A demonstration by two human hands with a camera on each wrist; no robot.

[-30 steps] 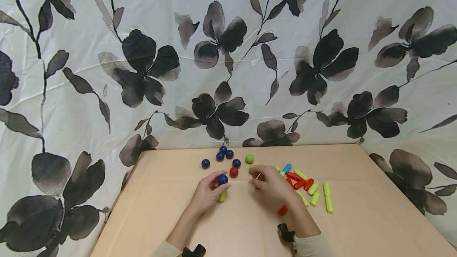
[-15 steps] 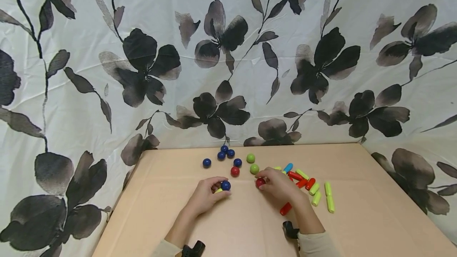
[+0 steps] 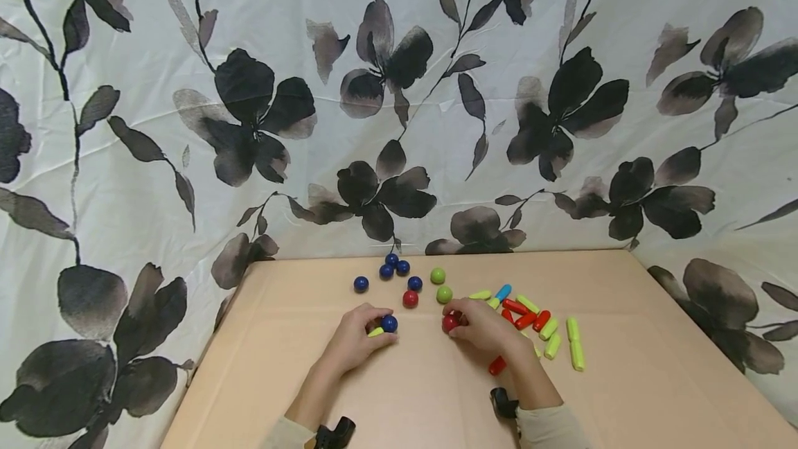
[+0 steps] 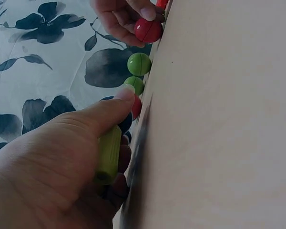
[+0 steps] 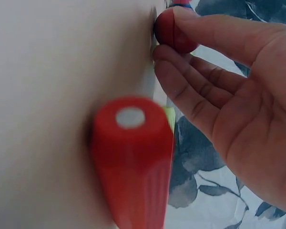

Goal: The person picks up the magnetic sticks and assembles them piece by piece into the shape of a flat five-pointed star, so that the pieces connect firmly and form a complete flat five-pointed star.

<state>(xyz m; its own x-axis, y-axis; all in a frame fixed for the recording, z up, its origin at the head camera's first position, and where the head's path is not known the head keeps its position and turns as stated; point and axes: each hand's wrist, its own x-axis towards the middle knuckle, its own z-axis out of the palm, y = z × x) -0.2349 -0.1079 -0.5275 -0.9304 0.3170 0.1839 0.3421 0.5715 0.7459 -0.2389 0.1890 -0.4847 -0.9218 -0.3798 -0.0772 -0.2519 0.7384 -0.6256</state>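
Note:
In the head view my left hand (image 3: 357, 335) holds a dark blue ball (image 3: 389, 323) between thumb and fingers, along with a short yellow-green rod (image 3: 375, 332). The left wrist view shows that rod (image 4: 107, 155) lying under the thumb, with a hole in its near end; the blue ball (image 4: 126, 123) is mostly hidden behind the thumb. My right hand (image 3: 483, 324) pinches a red ball (image 3: 450, 323) between thumb and fingertips, facing the left hand across a short gap. The right wrist view shows this red ball (image 5: 169, 31) at the thumb tip.
Several blue balls (image 3: 386, 271), another red ball (image 3: 410, 298) and two green balls (image 3: 444, 294) lie farther back. Red, yellow-green and blue rods (image 3: 526, 320) are scattered right of the right hand. One red rod (image 3: 497, 365) lies beside the right wrist. Floral cloth (image 3: 461, 116) hangs behind the table (image 3: 623, 393).
The red ball has come into sight in my right hand's fingers, which moved slightly toward me. In my left hand the rod turned from pointing toward me to lying sideways behind the blue ball.

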